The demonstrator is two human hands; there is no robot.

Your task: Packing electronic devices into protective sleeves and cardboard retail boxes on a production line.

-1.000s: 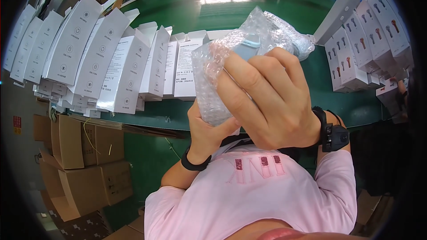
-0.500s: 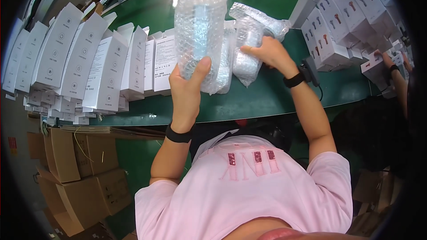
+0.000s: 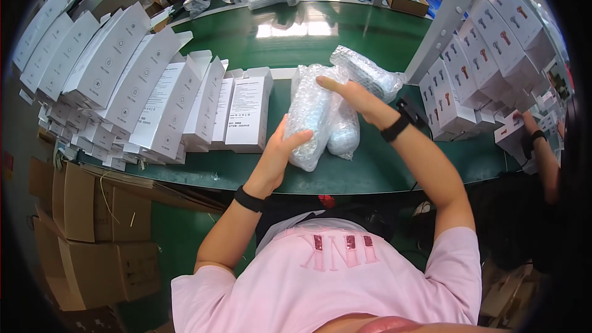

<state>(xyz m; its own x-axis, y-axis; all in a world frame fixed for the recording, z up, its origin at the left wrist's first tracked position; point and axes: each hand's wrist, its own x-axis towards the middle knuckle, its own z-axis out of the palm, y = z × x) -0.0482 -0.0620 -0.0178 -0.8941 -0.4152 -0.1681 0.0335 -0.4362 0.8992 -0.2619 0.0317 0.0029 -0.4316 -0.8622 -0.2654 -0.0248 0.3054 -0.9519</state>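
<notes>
A clear bubble-wrapped package [image 3: 307, 120] is held in both my hands just above the green table. My left hand [image 3: 279, 151] is closed round its lower left side, the thumb lying across the wrap. At its upper right end, my right hand [image 3: 357, 100] grips it, thumb on top and the other fingers hidden. What the wrap contains is blurred, pale and bluish. Partly behind it lies a second bubble-wrapped package [image 3: 344, 132]. A third wrapped bundle [image 3: 370, 75] rests farther back, beyond my right hand.
Rows of white boxes [image 3: 166, 108], some with flaps raised, stand at left. More white boxes [image 3: 459, 80] are stacked at right beside a metal post [image 3: 441, 34]; a co-worker's hand [image 3: 529, 124] is near them. Cardboard cartons [image 3: 102, 271] sit lower left. Across the conveyor [image 3: 246, 40], people work.
The raised package has come down and right in my left hand. My right hand has left the other package and now grips this one. The view has tilted up, showing people opposite.
</notes>
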